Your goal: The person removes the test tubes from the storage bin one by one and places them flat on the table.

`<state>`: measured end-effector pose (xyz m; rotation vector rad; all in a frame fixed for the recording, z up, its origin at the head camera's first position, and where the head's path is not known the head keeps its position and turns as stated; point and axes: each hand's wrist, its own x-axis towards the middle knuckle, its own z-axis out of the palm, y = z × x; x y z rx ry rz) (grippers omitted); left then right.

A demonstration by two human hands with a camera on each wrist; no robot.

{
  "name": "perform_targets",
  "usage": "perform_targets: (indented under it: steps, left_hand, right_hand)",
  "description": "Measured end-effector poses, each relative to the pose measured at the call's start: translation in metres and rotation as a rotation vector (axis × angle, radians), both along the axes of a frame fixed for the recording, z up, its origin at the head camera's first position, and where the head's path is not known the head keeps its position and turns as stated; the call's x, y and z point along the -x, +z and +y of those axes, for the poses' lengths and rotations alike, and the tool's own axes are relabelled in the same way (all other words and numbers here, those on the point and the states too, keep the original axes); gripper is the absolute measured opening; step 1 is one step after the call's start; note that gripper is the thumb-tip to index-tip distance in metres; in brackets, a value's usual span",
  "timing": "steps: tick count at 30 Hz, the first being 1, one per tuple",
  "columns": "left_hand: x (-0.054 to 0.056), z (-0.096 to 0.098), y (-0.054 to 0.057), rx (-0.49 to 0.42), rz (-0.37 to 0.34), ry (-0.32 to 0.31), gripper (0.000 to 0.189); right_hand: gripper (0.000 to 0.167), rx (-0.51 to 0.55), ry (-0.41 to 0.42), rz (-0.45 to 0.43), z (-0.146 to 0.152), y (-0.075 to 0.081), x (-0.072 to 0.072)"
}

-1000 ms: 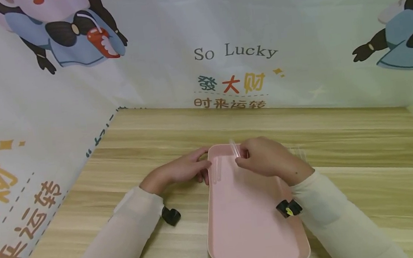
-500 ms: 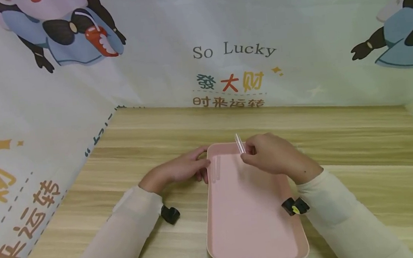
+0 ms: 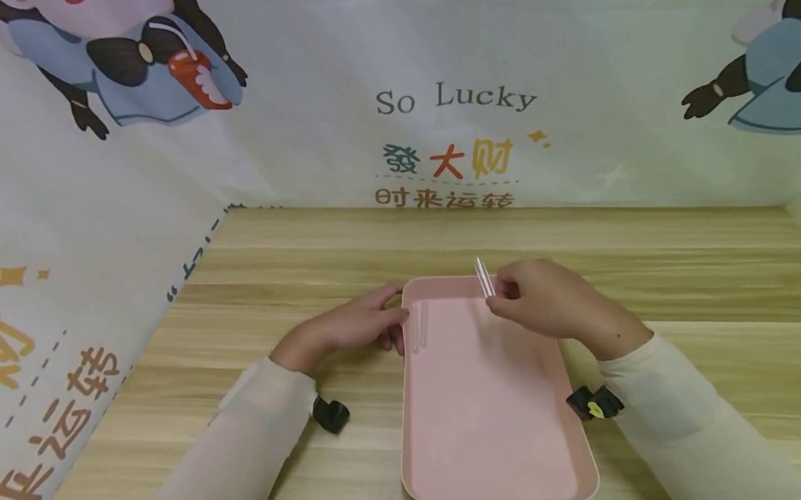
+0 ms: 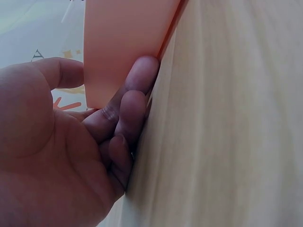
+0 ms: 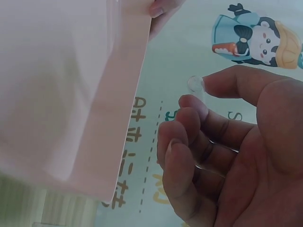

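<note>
In the head view a pink tray [image 3: 491, 402] lies lengthwise on the table. My left hand [image 3: 350, 327] grips its far left corner, thumb at the rim and curled fingers against the outer wall, as the left wrist view also shows. My right hand [image 3: 553, 300] pinches a slim clear tube [image 3: 484, 276] between thumb and fingertips, over the tray's far right part. Its round end [image 5: 195, 83] faces the right wrist camera. Inside the tray, by the left wall, lie clear tubes [image 3: 418, 329], faint against the pink.
The wood-grain table [image 3: 699, 269] carries the tray. A printed cloth [image 3: 607, 61] rises behind it and along the left. In the right wrist view a clear object [image 5: 49, 224] shows partly at the bottom edge.
My right hand has moved rightward across the tray, carrying the clear tube. My left hand stays at the tray's corner. Clear pieces seen right of the tray are now hidden behind my right arm.
</note>
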<state>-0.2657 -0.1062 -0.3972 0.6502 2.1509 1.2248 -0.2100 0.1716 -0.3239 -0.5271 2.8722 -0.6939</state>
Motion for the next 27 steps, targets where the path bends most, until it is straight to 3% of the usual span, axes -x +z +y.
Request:
perform_targets:
  steps: [12, 22, 27]
  left_hand:
    - [0.001, 0.0, 0.0, -0.006, -0.002, -0.004, 0.051]
    - [0.001, 0.001, 0.0, -0.015, 0.005, -0.018, 0.05]
    - [0.001, 0.001, 0.0, -0.001, 0.001, -0.018, 0.05]
  right_hand:
    - [0.022, 0.07, -0.021, -0.043, 0.018, -0.006, -0.003]
    - [0.025, 0.048, -0.037, 0.006, 0.032, -0.014, -0.006]
    - [0.025, 0.05, -0.056, -0.016, 0.042, -0.016, -0.009]
